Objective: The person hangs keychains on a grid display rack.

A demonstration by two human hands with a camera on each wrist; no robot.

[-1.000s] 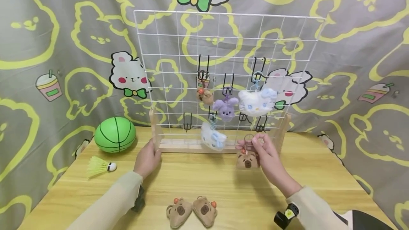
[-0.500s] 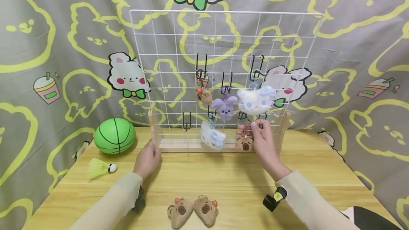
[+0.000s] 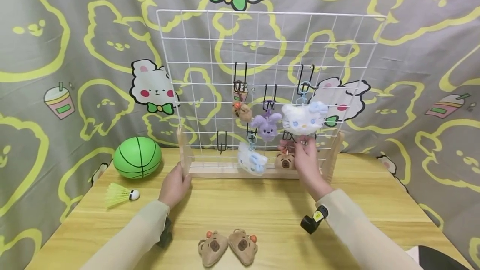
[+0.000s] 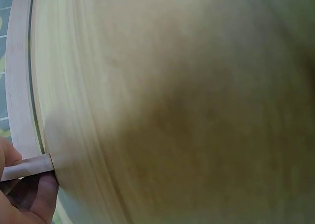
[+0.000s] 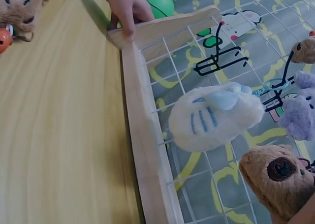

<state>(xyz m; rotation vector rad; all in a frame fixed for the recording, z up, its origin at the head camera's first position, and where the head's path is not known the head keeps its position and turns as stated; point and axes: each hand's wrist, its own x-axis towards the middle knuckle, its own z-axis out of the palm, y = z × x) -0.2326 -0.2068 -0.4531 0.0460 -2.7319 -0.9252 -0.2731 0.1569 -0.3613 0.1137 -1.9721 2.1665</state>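
My left hand [image 3: 175, 186] grips the left wooden foot [image 4: 27, 167] of a white wire-grid display rack, thumb and fingers either side of the wood in the left wrist view. My right hand [image 3: 308, 163] pinches a brown capybara plush keychain [image 3: 284, 161] near its top, at the rack's lower right. The capybara's face shows in the right wrist view. Fingers partly hide its ring and the black hooks [image 3: 287, 136] there; whether the ring touches a hook I cannot tell. Just left hangs a white cat plush [image 3: 252, 159] with a blue bow.
Higher hooks carry a small brown plush [image 3: 242, 112], a purple plush [image 3: 267, 127] and another white cat plush [image 3: 303, 119]. Two brown capybara plushes [image 3: 213, 248] lie on the table's near side. A green ball [image 3: 137, 157] and a yellow shuttlecock [image 3: 121, 195] stand left.
My right hand has lifted the capybara keychain from in front of the rack's base up and inward to the lower right hooks. My left hand stays on the rack's foot.
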